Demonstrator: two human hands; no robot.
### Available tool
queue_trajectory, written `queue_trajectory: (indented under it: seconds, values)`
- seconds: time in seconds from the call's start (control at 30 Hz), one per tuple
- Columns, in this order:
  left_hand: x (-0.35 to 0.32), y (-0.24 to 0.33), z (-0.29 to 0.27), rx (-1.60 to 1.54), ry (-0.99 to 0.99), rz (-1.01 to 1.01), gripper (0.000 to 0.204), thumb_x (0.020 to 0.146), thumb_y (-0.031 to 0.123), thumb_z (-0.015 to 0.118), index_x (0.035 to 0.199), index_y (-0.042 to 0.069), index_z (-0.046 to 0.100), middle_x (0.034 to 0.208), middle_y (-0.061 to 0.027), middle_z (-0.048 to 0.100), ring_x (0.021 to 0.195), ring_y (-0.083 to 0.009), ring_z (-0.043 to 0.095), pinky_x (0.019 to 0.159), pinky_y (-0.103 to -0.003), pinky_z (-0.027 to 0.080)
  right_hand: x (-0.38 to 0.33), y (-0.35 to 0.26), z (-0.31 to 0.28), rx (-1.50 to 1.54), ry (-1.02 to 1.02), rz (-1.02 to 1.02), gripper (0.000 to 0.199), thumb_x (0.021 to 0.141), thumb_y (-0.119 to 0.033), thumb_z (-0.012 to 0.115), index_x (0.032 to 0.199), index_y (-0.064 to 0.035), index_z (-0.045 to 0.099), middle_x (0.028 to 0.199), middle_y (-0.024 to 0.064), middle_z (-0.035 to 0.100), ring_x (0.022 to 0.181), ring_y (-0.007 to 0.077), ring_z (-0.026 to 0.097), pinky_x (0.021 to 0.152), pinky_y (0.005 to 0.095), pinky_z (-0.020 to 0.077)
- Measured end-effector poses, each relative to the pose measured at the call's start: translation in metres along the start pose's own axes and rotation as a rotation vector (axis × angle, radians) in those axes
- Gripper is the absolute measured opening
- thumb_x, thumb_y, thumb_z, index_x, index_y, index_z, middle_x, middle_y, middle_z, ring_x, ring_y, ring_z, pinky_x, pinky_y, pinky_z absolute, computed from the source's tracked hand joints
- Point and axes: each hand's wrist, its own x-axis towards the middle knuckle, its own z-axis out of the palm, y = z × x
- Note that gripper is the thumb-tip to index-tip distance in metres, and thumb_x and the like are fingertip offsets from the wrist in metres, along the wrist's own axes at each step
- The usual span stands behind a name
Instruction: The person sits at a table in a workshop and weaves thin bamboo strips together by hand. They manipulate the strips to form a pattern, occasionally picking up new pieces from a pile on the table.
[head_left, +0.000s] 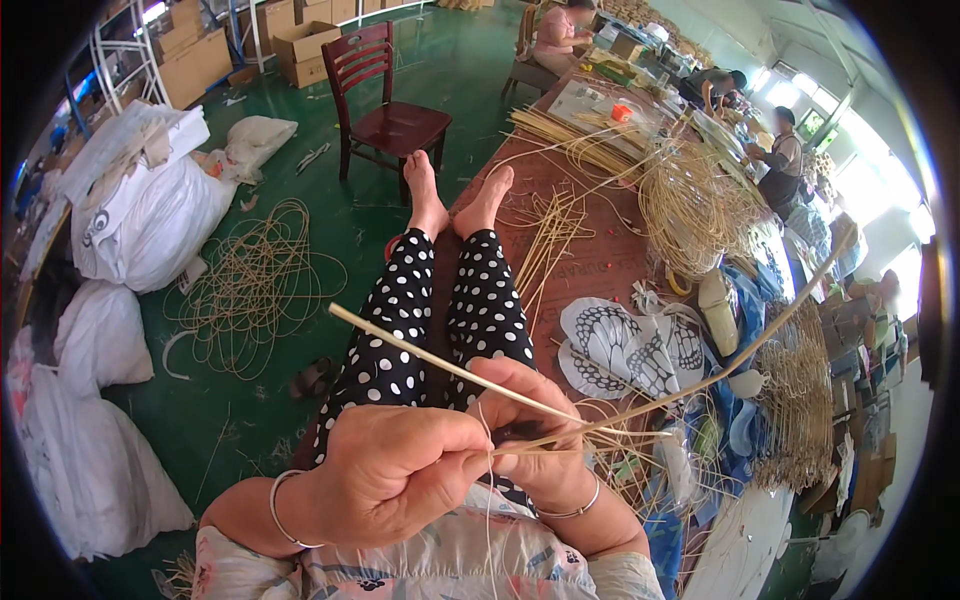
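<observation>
Both my hands meet over my lap, around two thin, pale bamboo strips that cross. One bamboo strip (400,343) runs from the upper left through my right hand (550,475). Another, longer bamboo strip (705,382) reaches far out to the upper right from my fingertips. The thumb and fingers of my right hand are closed on the strips near the crossing. My left hand (385,470) is closed, its thumb and forefinger pinching at the near end of the longer strip. A fine white thread (488,540) hangs down from that spot.
My outstretched legs rest along a reddish-brown worktable (530,220). Bundles of bamboo strips (700,205) and butterfly-patterned sheets (630,345) lie to the right. A wooden chair (385,120), a loose coil of strips (250,290) and white sacks (150,230) stand or lie left. Several people sit farther off.
</observation>
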Motion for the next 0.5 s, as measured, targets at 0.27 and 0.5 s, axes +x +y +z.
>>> queue_trajectory:
  seconds: [0.27, 0.5]
  values:
    - [-0.002, -0.006, 0.002, 0.025, 0.010, -0.004, 0.006, 0.077, 0.000, 0.056, 0.083, -0.001, 0.057, 0.058, -0.0059, 0.056, 0.046, -0.0112, 0.052, 0.043, -0.022, 0.039, 0.008, 0.011, -0.006, -0.203, -0.040, -0.201, 0.011, 0.078, -0.005, 0.062, 0.078, 0.0023, 0.054, 0.068, 0.0045, 0.053, 0.054, 0.0079, 0.045, 0.045, 0.0210, 0.0348]
    - [-0.006, -0.019, 0.010, 0.241, 0.057, 0.192, 0.012, 0.075, -0.002, 0.060, 0.086, 0.002, 0.058, 0.064, -0.0080, 0.060, 0.052, -0.0185, 0.060, 0.045, -0.025, 0.047, 0.001, 0.009, -0.007, -0.018, -0.001, 0.075, 0.005, 0.078, -0.003, 0.057, 0.077, 0.0014, 0.056, 0.067, 0.0066, 0.059, 0.055, 0.0077, 0.051, 0.046, 0.0189, 0.0392]
